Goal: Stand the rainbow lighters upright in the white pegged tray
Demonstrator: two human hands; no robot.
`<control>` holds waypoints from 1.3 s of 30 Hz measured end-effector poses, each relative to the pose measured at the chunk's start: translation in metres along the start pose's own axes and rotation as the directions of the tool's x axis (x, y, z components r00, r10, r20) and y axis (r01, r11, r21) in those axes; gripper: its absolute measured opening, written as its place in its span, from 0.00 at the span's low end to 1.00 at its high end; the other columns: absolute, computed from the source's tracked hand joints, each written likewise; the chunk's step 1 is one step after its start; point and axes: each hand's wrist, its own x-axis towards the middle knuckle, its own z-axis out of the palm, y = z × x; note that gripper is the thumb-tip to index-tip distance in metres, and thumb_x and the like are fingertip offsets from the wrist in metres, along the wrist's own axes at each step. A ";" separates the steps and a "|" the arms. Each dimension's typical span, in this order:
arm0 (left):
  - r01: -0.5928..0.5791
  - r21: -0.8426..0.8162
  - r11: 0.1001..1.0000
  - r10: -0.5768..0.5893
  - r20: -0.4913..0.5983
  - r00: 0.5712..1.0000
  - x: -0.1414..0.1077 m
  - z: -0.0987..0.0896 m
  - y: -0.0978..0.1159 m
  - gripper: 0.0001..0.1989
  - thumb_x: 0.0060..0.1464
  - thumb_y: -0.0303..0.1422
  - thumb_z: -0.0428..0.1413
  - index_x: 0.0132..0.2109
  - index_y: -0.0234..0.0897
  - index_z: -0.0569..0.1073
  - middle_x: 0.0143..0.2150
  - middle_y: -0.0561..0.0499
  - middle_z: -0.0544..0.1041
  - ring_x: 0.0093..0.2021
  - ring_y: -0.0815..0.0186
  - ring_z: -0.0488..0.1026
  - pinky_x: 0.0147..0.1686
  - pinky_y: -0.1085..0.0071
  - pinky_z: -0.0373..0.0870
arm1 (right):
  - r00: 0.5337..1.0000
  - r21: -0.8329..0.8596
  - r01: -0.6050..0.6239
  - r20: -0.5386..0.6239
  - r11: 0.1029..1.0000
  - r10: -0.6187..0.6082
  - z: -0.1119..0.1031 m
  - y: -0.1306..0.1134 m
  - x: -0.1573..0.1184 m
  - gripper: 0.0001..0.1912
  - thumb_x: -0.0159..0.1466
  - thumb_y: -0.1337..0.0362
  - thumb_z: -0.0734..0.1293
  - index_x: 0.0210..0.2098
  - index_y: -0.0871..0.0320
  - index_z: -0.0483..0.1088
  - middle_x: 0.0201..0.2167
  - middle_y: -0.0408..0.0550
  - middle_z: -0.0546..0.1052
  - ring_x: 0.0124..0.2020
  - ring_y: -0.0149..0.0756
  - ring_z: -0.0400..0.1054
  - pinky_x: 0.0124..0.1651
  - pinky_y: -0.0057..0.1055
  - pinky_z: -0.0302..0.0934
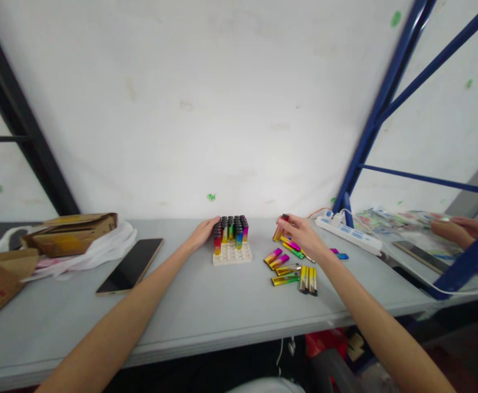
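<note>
A white gridded tray (232,256) stands on the desk with lighters (230,229) upright in its rear rows; front slots show bare. My left hand (203,232) is closed against the tray's left side, at the lighters there, its fingertips partly hidden behind them. To the right, my right hand (300,232) pinches a red-and-yellow lighter (278,229), tilted, its dark top upward, just above the desk. Several loose lighters (285,268) in shiny yellow, pink and green lie below and beside that hand.
A phone (131,266) lies left, near a cardboard box (72,234) on a white plastic bag (111,243). A white power strip (349,234) and blue metal frame (370,131) stand right. Beyond the frame are another person's hands (460,229) and another phone (421,256).
</note>
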 end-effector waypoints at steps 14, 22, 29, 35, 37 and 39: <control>-0.087 0.104 0.991 0.088 -0.005 0.996 -0.004 0.001 0.006 0.31 0.54 0.55 0.46 0.40 0.33 0.79 0.42 0.45 0.81 0.47 0.54 0.73 0.53 0.62 0.63 | 0.974 0.224 -0.090 0.223 0.970 0.039 0.139 -0.019 0.004 0.20 0.63 0.43 0.59 0.30 0.54 0.58 0.19 0.35 0.54 0.18 0.26 0.46 0.20 0.25 0.46; -0.075 0.083 0.994 0.077 -0.018 0.997 -0.004 0.002 0.007 0.32 0.53 0.56 0.47 0.40 0.32 0.79 0.44 0.45 0.81 0.47 0.53 0.73 0.53 0.62 0.63 | 0.991 -0.106 0.101 0.095 0.989 -0.091 0.144 -0.009 -0.012 0.23 0.64 0.48 0.58 0.20 0.57 0.55 0.19 0.39 0.56 0.22 0.28 0.50 0.25 0.27 0.43; -0.061 0.044 0.997 0.061 -0.009 0.998 -0.001 0.002 0.005 0.33 0.51 0.57 0.49 0.43 0.31 0.79 0.46 0.44 0.80 0.50 0.53 0.72 0.56 0.61 0.61 | 0.998 -0.224 0.070 0.017 0.972 -0.068 0.146 -0.002 -0.011 0.18 0.62 0.58 0.57 0.18 0.57 0.54 0.17 0.38 0.54 0.21 0.27 0.49 0.24 0.27 0.40; -0.094 0.074 0.993 0.094 -0.002 0.996 0.001 0.001 0.000 0.32 0.54 0.56 0.47 0.43 0.31 0.79 0.45 0.44 0.81 0.49 0.54 0.73 0.55 0.62 0.62 | 0.994 -0.286 0.105 0.016 0.952 -0.105 0.145 -0.001 -0.012 0.20 0.66 0.53 0.57 0.21 0.57 0.57 0.19 0.38 0.60 0.22 0.29 0.53 0.26 0.27 0.44; -0.091 0.083 0.992 0.092 -0.004 0.996 0.000 0.001 -0.001 0.31 0.54 0.55 0.46 0.42 0.32 0.79 0.45 0.45 0.81 0.48 0.54 0.73 0.54 0.63 0.62 | 0.990 -0.297 0.142 0.045 0.944 -0.135 0.142 -0.002 -0.010 0.18 0.68 0.52 0.56 0.27 0.57 0.60 0.22 0.39 0.64 0.24 0.30 0.57 0.28 0.27 0.47; -0.089 0.088 0.992 0.090 -0.014 0.996 0.000 0.001 0.000 0.32 0.54 0.56 0.46 0.42 0.32 0.79 0.44 0.45 0.81 0.48 0.54 0.73 0.54 0.62 0.62 | 0.977 -0.334 0.211 0.106 0.919 -0.186 0.136 -0.003 -0.008 0.16 0.70 0.54 0.53 0.32 0.56 0.61 0.25 0.41 0.67 0.27 0.32 0.60 0.31 0.27 0.51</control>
